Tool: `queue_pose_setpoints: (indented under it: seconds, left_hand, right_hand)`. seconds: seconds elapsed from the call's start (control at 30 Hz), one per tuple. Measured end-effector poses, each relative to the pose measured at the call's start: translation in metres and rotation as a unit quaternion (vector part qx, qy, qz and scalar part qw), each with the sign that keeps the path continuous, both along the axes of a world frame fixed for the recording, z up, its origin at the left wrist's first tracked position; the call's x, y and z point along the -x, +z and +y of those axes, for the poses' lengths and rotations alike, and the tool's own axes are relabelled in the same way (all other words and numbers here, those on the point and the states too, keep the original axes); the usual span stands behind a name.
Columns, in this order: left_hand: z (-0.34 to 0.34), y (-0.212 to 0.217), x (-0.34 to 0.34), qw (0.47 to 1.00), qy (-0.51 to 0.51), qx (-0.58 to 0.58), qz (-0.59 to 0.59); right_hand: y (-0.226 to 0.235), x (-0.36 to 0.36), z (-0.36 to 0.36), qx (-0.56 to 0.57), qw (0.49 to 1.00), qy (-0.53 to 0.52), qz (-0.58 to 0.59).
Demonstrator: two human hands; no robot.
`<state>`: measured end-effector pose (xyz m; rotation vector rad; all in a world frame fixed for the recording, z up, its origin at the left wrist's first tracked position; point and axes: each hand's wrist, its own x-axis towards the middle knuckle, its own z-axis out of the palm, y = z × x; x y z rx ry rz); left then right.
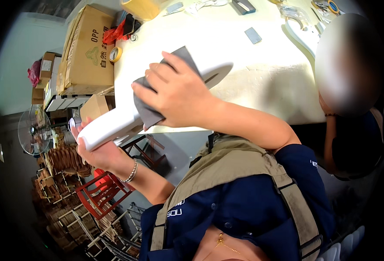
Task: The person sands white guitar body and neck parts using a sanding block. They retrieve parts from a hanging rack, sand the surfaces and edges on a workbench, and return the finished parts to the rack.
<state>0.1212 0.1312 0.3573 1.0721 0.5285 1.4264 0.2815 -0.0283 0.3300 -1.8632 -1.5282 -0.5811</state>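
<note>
A long white smooth piece (113,124), plastic by its look, slants across in front of me, over the table's near edge. Its lower left end rests in my left hand (100,152), with the fingers curled round it. My right hand (181,89) presses a dark grey sheet, like sandpaper (186,58), over the middle of the piece. Fingers and thumb spread across the sheet and hold it against the white surface. Beyond the sheet, the far end of the piece tapers to the right and shows a slot. The side under my right palm is hidden.
The pale table (261,78) carries a small grey sheet (253,35), a yellow tape roll (115,54), a red plastic bag (115,34) and another white curved part (300,37). A large cardboard box (85,52) stands left. A person (353,143) sits right; a red chair (102,193) stands lower left.
</note>
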Motion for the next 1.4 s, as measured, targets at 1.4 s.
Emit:
queue_pose_setpoints:
  seconds: [1.4]
  left_hand:
    - [-0.043,0.014,0.011,0.951,-0.264,-0.109,-0.12]
  right_hand:
    - [-0.2,-0.053,-0.043,-0.353,0.395,0.161,0.833]
